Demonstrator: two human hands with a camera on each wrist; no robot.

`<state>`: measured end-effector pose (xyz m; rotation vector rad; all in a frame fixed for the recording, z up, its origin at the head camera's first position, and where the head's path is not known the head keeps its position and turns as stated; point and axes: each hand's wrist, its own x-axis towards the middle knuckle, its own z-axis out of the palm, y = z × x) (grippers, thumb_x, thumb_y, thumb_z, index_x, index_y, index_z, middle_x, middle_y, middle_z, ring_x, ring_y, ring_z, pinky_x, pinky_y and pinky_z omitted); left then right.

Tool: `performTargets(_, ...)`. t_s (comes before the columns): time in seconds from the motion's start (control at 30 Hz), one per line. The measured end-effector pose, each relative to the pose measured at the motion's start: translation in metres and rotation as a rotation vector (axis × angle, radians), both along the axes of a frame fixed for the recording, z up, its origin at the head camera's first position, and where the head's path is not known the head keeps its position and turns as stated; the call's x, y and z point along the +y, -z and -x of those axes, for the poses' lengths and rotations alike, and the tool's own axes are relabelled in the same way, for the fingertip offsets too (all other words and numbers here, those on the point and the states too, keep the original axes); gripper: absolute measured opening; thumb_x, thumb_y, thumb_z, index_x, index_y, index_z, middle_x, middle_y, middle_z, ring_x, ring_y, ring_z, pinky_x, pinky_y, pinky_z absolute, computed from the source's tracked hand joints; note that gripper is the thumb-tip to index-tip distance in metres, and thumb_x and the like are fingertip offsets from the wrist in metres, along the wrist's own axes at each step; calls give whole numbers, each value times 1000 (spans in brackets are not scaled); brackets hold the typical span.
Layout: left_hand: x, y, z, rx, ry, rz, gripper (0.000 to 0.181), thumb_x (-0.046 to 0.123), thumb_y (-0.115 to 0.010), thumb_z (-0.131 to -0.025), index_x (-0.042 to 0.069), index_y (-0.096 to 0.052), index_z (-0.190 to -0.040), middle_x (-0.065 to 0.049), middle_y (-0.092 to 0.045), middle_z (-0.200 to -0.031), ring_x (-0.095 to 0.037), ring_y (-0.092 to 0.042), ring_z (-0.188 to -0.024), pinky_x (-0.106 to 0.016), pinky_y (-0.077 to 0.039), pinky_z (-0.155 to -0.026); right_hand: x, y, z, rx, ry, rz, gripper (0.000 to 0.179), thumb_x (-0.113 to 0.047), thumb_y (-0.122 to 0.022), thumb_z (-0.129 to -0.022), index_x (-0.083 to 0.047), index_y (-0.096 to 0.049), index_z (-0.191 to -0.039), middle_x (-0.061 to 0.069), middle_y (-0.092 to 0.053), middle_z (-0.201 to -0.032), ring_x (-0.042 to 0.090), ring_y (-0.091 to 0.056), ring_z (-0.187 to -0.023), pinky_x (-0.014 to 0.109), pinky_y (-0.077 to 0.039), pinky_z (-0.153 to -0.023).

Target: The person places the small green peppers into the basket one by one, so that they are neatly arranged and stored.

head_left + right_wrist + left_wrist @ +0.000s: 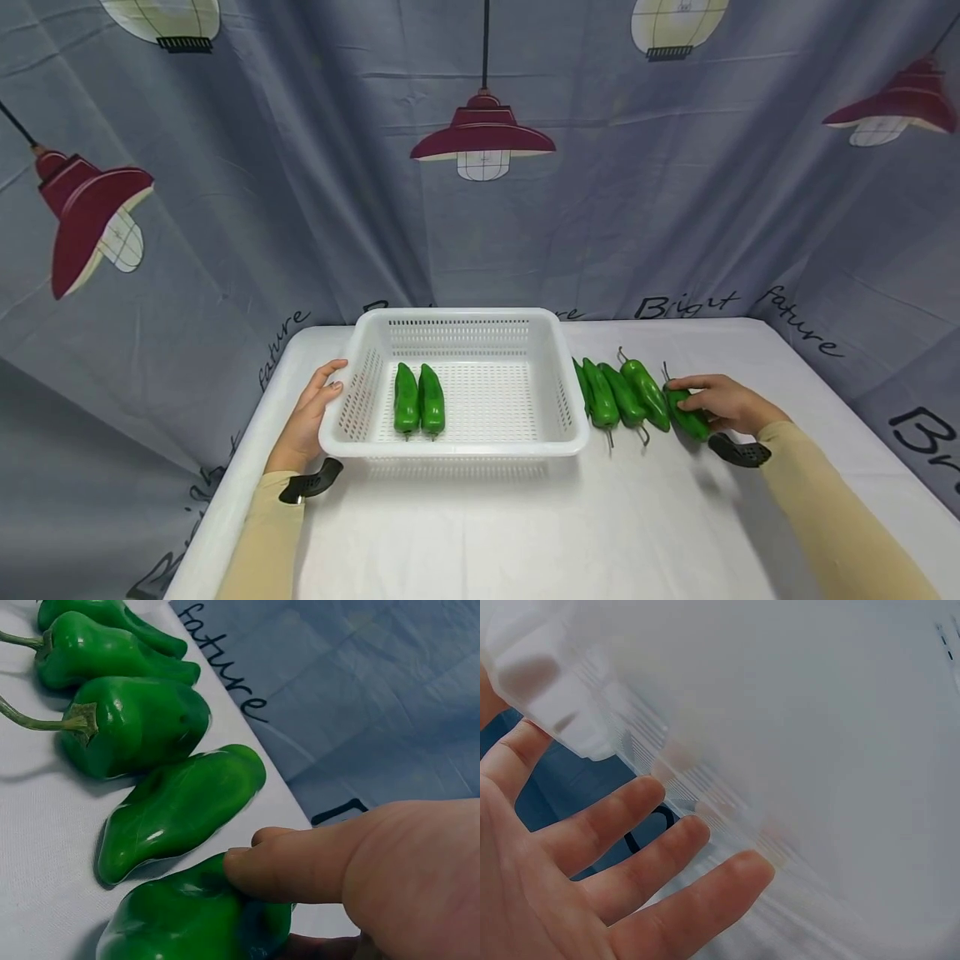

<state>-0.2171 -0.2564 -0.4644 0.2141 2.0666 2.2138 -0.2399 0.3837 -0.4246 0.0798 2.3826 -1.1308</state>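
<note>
A white plastic basket (453, 449) holds two green peppers (407, 400) lying side by side in its left part. At the basket's left side is my left hand (306, 417); its fingers, fairly straight and spread, rest against the perforated wall in the left wrist view. My right hand (720, 402) grips the rightmost green pepper (195, 915) on the table, thumb on one side and fingers partly hidden behind it. Left of that pepper, several more green peppers (184, 810) lie in a row, stems on some of them visible.
The table (480, 525) has a white cloth. Behind it hangs a grey-blue curtain (300, 167) printed with lamps and lettering. One pepper (582, 385) of the row is partly hidden by the basket's right wall. Each wrist wears a black band (738, 451).
</note>
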Motion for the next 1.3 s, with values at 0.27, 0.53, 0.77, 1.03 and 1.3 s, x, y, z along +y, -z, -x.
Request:
performTargets(0.27,1,1,-1,-7,-3,-10,31,31,-41,-110,32,-36,-141,13,-51,-134,-5,-62,-110,-25,-56,-88,4,10,-4,-30,110,163,63,-16,-58,-102,-1,-31,-157,34,-39,-146,19,-63,-99,42,-57,-83)
performTargets(0.53,1,1,-2,-4,-5,-9,33,31,-41,-110,31,-36,-142,13,-51,-134,-5,-61,-110,-25,-56,-88,3,9,-3,46,161,299,59,-21,-62,-102,-15,-40,-156,2,-53,-124,8,-64,-96,34,-58,-84)
performTargets(0.77,-1,0,-4,6,-17,-9,32,31,-41,-110,32,-36,-142,14,-53,-131,-4,-62,-108,-25,-56,-87,-21,-8,2,109,133,239,66,-24,-59,-104,-7,-27,-160,8,-52,-132,6,-64,-95,34,-58,-83)
performTargets(1.03,-1,0,-4,11,-12,-26,32,30,-41,-110,32,-37,-142,14,-54,-132,-4,-62,-110,-24,-56,-88,-55,-32,7,197,128,268,66,-22,-53,-106,-8,-21,-162,22,-45,-145,1,-66,-95,31,-58,-84)
performTargets(1.3,0,-1,-2,22,0,-25,33,32,-41,-110,30,-36,-143,14,-53,-134,-4,-63,-111,-24,-56,-88,-93,-59,5,214,107,329,63,-16,-52,-106,-9,-22,-162,27,-36,-153,2,-64,-97,30,-58,-85)
